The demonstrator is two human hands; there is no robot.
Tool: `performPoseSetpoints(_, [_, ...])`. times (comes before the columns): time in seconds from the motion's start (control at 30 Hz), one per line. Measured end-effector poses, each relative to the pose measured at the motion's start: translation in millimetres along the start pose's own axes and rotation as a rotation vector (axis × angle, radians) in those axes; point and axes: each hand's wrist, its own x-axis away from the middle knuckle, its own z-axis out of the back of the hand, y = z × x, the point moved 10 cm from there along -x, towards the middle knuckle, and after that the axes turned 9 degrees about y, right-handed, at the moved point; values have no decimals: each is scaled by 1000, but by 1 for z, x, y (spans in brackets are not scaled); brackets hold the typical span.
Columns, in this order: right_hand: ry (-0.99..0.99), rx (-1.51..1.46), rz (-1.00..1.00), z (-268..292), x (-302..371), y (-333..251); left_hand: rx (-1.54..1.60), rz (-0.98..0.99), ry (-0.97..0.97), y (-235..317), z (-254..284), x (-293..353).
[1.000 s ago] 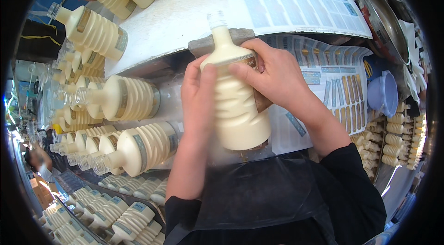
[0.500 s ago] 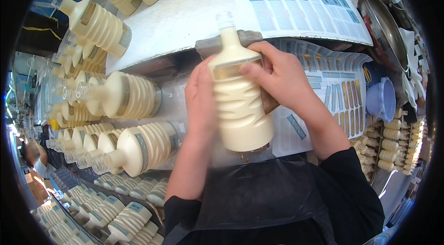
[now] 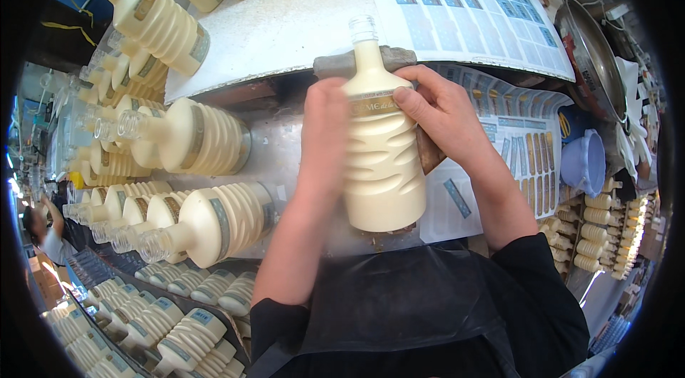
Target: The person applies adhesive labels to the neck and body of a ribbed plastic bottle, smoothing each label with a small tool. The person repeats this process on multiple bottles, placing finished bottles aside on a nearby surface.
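A cream-coloured bottle [image 3: 382, 164] with a wavy ribbed body and a clear threaded neck rests in front of me, neck pointing away. A gold-brown label band [image 3: 374, 105] crosses its shoulder. My right hand [image 3: 439, 107] grips the shoulder's right side, thumb pressed on the label's end and fingers curled behind. Along the bottle's left side is my left hand [image 3: 325, 121], smeared by motion, so its fingers do not show clearly. Beneath the neck lies a grey padded rest [image 3: 335, 65], and a brown block [image 3: 429, 155] shows at the bottle's right.
Label sheets lie on the white raised board [image 3: 285, 28] and on the lower surface at right, with a loose blue strip [image 3: 457, 197]. Similar bottles [image 3: 207, 139] crowd the left and far edge. A lavender bucket [image 3: 585, 162] and metal pan [image 3: 594, 50] are at right.
The bottle has turned so its label faces up more squarely, and it sits slightly farther right in view. My right thumb has shifted to the label's right end; my left hand is moving.
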Motion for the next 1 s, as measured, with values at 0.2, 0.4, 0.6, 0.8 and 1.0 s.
performPoseSetpoints(0.2, [16, 23, -3, 2, 2, -5, 1, -40, -27, 7, -4, 4])
performPoseSetpoints(0.4, [-2, 52, -1, 1, 2, -6, 208, 140, 33, 3, -1, 6])
performPoseSetpoints(0.6, [-43, 38, -47, 0, 5, -4, 159, 41, 50, 4, 2, 10])
performPoseSetpoints(0.8, [41, -321, -94, 39, -1, -8, 338, 161, 43, 2, 3, 12])
performPoseSetpoints(1.0, [461, 30, 544, 56, 34, -83, 288, 167, 54, -3, -1, 10])
